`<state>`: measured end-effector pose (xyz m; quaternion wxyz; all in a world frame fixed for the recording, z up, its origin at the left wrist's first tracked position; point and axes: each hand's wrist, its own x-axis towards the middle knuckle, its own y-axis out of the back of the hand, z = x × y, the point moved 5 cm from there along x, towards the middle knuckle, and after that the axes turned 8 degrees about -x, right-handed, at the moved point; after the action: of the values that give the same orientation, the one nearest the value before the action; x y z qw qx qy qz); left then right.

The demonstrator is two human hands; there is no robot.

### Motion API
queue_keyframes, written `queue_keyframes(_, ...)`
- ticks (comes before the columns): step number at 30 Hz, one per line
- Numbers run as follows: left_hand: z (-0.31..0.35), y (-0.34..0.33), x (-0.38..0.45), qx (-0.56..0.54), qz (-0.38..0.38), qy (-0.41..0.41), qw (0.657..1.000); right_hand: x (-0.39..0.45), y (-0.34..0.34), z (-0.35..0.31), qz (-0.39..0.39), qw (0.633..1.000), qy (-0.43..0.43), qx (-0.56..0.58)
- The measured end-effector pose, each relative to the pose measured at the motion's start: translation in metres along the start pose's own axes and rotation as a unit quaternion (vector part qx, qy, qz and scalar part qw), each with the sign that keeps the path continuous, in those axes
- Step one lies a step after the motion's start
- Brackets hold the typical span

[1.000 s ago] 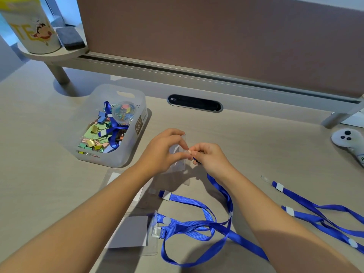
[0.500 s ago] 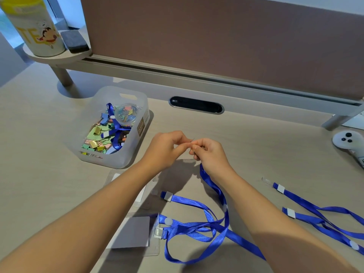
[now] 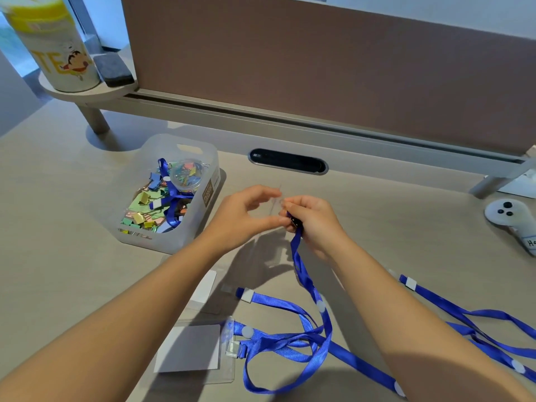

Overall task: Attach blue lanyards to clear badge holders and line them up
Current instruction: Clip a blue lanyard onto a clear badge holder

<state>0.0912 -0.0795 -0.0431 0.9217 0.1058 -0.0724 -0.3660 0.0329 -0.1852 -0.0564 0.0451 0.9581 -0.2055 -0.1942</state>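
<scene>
My left hand (image 3: 243, 216) pinches a clear badge holder (image 3: 274, 203), held edge-on above the desk between thumb and fingers. My right hand (image 3: 311, 220) grips the clip end of a blue lanyard (image 3: 303, 274) right against that holder; the strap hangs down to a tangle on the desk. A second badge holder with a grey card (image 3: 190, 348) lies near the front edge with a lanyard (image 3: 272, 338) clipped to it. Another clear holder (image 3: 204, 291) lies under my left forearm. More loose blue lanyards (image 3: 470, 314) trail at the right.
A frosted plastic bin (image 3: 174, 187) with binder clips and a round clip box stands at the left. A white controller (image 3: 510, 219) lies at the right. A brown partition (image 3: 319, 68) and its raised shelf with a printed canister (image 3: 55, 44) close off the back.
My hands have stayed together above the desk. The clear holder now stands edge-on between them and the lanyard's dark clip shows at my right fingers. The view has drifted slightly.
</scene>
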Motion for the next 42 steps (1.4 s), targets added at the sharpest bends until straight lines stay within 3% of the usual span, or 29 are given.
queue_keyframes(3, 0.004, -0.001, -0.001, 0.069, 0.005, -0.036, 0.997, 0.000, 0.005, -0.005, -0.021, 0.998, -0.014, 0.054)
queue_keyframes(6, 0.002, 0.001, 0.000, 0.084, 0.058, -0.044, 0.994, -0.001, 0.009, -0.013, -0.031, 0.994, -0.020, 0.099)
queue_keyframes(11, 0.010, 0.005, 0.010, 0.091, 0.147, -0.052, 0.984, 0.006, 0.017, -0.033, -0.028, 0.997, 0.016, 0.066)
queue_keyframes(15, 0.032, 0.015, 0.019, 0.094, 0.193, -0.114, 0.970, 0.010, 0.026, -0.061, 0.001, 0.998, 0.065, -0.021)
queue_keyframes(22, 0.073, 0.038, 0.033, 0.229, 0.197, -0.206, 0.931, 0.015, 0.031, -0.113, 0.079, 0.963, 0.156, -0.206)
queue_keyframes(28, 0.079, 0.046, 0.037, 0.228, 0.217, -0.166, 0.935, 0.013, 0.024, -0.124, 0.083, 0.924, 0.203, -0.313)
queue_keyframes(34, 0.072, 0.045, 0.040, 0.230, 0.229, -0.154, 0.933, 0.017, 0.017, -0.122, 0.101, 0.862, 0.227, -0.441)
queue_keyframes(38, 0.076, 0.045, 0.045, 0.255, 0.236, -0.163, 0.923, 0.024, 0.014, -0.115, 0.093, 0.880, 0.201, -0.420)
queue_keyframes(42, 0.075, 0.042, 0.048, 0.267, 0.219, -0.172, 0.922, 0.029, 0.017, -0.108, 0.107, 0.921, 0.203, -0.316)
